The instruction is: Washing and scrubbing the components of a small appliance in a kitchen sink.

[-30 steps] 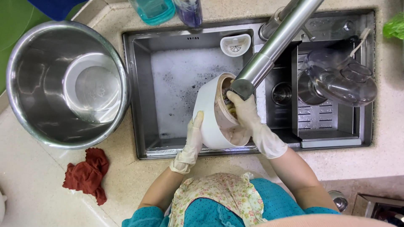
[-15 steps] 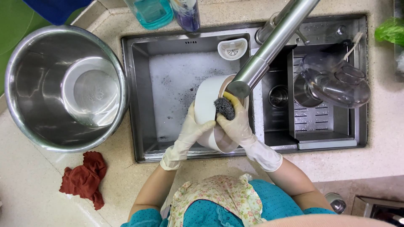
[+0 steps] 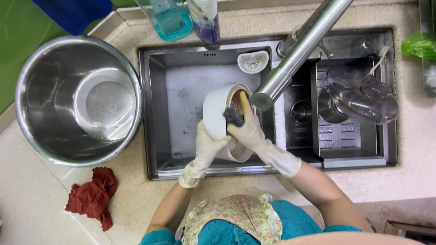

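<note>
A white pot (image 3: 217,117) with a brown inside is tipped on its side over the steel sink (image 3: 181,95). My left hand (image 3: 206,145), in a pale rubber glove, grips its lower wall. My right hand (image 3: 249,131), also gloved, presses a dark scouring pad with a yellow back (image 3: 236,113) against the pot's rim. The steel faucet spout (image 3: 295,50) hangs just right of the pot.
A large steel bowl (image 3: 79,100) sits on the counter at the left, a red cloth (image 3: 93,197) below it. Soap bottles (image 3: 170,18) stand behind the sink. A drain rack holding a clear lid (image 3: 359,95) fills the right basin. A green bag (image 3: 420,45) lies far right.
The pot has been turned a little and the right hand with the scouring pad has slid from inside the pot onto its rim. The left hand has shifted its grip lower.
</note>
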